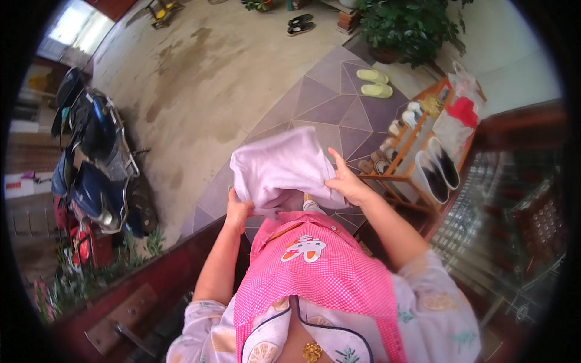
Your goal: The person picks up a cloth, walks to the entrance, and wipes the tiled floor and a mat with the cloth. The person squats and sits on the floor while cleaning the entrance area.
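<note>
A pale lilac cloth (pixel 283 165), folded or bunched, is stretched between my two hands in front of my pink checked apron (pixel 313 272), which bears a rabbit figure. My left hand (pixel 238 211) grips the cloth's lower left corner, thumb up. At its right edge my right hand (pixel 347 181) pinches the cloth between thumb and fingers, with the index finger pointing up. The cloth's underside sags towards the apron, and part of one of my feet shows below it.
Right, a wooden shoe rack (pixel 399 156) holds shoes and white-and-black boots (pixel 438 170). Green slippers (pixel 374 84) lie on purple tiles; black shoes (pixel 300 25) lie farther off. A motorcycle (pixel 97 159) stands left. A dark red door (pixel 140 277) is near my left arm; a potted plant (pixel 408 31) stands ahead.
</note>
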